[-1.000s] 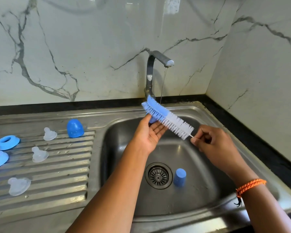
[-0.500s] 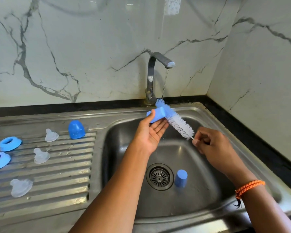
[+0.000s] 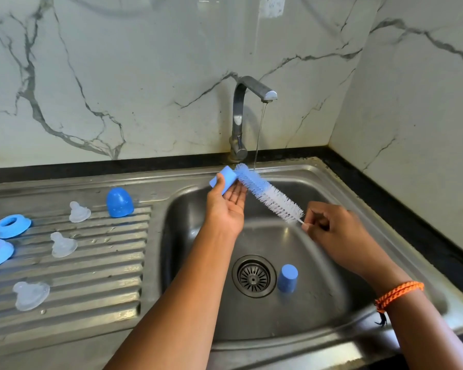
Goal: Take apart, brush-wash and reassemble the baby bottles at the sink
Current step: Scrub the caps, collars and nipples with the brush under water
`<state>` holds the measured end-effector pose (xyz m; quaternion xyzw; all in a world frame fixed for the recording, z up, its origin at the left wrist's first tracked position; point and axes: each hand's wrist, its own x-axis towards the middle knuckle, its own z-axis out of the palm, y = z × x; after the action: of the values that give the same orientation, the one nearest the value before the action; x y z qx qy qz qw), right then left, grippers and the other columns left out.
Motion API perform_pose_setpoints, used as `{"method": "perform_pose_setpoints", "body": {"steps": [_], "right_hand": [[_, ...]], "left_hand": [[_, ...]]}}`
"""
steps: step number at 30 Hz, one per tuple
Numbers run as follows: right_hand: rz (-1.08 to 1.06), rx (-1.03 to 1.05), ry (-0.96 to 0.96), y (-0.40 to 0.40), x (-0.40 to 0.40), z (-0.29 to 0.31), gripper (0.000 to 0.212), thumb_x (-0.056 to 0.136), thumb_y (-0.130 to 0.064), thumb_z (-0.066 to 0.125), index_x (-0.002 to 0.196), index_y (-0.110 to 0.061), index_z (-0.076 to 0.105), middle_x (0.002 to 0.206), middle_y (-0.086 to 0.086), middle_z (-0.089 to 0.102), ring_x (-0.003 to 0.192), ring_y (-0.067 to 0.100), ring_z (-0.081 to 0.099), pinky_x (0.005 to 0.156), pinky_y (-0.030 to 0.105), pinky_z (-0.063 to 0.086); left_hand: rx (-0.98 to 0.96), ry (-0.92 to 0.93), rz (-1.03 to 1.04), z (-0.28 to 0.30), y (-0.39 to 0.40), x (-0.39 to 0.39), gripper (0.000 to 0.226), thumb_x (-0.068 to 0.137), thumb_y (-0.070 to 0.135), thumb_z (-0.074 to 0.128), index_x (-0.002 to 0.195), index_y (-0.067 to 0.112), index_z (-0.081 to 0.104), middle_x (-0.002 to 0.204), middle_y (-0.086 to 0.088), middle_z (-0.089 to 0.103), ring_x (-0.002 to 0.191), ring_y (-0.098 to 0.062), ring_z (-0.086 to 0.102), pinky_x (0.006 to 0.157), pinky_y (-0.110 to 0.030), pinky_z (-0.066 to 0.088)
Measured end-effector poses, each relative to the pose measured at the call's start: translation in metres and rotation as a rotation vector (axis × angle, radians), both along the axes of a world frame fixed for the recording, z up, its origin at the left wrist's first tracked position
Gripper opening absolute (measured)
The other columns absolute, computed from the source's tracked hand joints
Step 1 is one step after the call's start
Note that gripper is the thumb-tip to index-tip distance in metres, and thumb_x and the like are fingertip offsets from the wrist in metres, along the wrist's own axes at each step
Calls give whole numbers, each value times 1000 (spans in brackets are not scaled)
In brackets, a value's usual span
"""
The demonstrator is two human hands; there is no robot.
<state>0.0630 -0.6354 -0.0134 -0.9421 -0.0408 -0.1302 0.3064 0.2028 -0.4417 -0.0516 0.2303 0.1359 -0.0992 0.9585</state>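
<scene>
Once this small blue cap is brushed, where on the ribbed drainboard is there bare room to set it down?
Bare ribs run between the clear silicone teats and the steel sink basin, below the blue dome cover. The front strip right of the nearest teat is free too. The left edge is crowded by two blue screw rings.

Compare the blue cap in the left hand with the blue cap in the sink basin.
The held cap lies tilted on its side, gripped by the left hand with the brush at it; the basin cap stands upright beside the drain, untouched. The held cap is up near the water stream; the basin cap sits on the sink floor. Both are small blue cylinders.
</scene>
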Motion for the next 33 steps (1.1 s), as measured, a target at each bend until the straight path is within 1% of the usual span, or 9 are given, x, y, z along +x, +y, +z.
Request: {"method": "perform_pose_setpoints", "body": {"steps": [3, 7, 10, 13, 19, 25, 28, 31, 33], "right_hand": [[-40, 25, -45, 2, 1, -1, 25, 94, -8, 69, 75, -20, 57, 59, -9, 55, 58, 10, 45, 57, 21, 37], [-91, 26, -64, -1, 1, 2, 22, 94, -9, 69, 78, -21, 60, 65, -8, 62, 61, 11, 51, 56, 20, 38], [-31, 66, 12, -14, -4, 7, 21, 93, -8, 71, 77, -19, 62, 60, 0, 60, 52, 7, 44, 53, 19, 36], [27, 93, 72, -18, -6, 9, 21, 94, -8, 71, 78, -17, 62, 60, 8, 58, 53, 6, 41, 57, 30, 37], [-71, 41, -75, 0, 1, 3, 26, 93, -6, 69, 74, -19, 59, 59, -10, 58, 56, 8, 46, 55, 18, 37], [51, 75, 86, -17, -6, 9, 21, 96, -12, 71, 78, -18, 61, 59, 5, 57, 53, 6, 41, 58, 30, 38], [-10, 31, 21, -10, -3, 6, 23, 95, -12, 71, 76, -21, 61, 59, -2, 58, 54, 7, 44, 58, 31, 39], [-58, -15, -49, 1, 0, 5, 26, 93, -8, 71, 75, -21, 59, 64, -9, 59, 61, 9, 50, 58, 21, 38], [-72, 0, -38, 0, 0, 5, 26, 93, -7, 71, 74, -21, 60, 64, -11, 60, 61, 8, 52, 58, 18, 40]], "left_hand": [[95, -36, -88, 1, -2, -2, 34, 101, 20, 67, 126, -2, 62, 121, -24, 72, 115, -32, 70, 100, -39, 56], [271, -64, -218, 3, -16, -12, 34, 94, 6, 73, 125, -5, 64, 119, -26, 73, 107, -34, 72, 91, -38, 61], [218, -48, -125, 3, -10, -7, 32, 94, 5, 73, 123, -3, 64, 116, -25, 73, 100, -30, 73, 87, -36, 61], [204, -45, -28, 0, 1, 0, 35, 94, 9, 74, 126, -2, 64, 117, -23, 73, 96, -26, 74, 84, -34, 61], [211, -113, -279, 3, -10, -7, 26, 98, 7, 67, 123, -1, 63, 99, -19, 78, 85, -29, 78, 84, -42, 65], [202, -4, -72, -5, 7, 8, 27, 104, 17, 62, 126, 1, 63, 103, -17, 77, 94, -29, 75, 77, -39, 62], [323, -49, -180, -4, 3, 5, 18, 104, 8, 56, 118, 1, 65, 94, -17, 78, 85, -25, 77, 74, -38, 64], [336, -83, -340, 2, -15, -8, 20, 105, 9, 50, 114, 2, 66, 85, -13, 75, 75, -23, 75, 65, -37, 64], [260, -77, -340, 4, -19, -11, 28, 108, 16, 45, 125, 3, 63, 97, -15, 76, 86, -27, 75, 65, -41, 63]]}}
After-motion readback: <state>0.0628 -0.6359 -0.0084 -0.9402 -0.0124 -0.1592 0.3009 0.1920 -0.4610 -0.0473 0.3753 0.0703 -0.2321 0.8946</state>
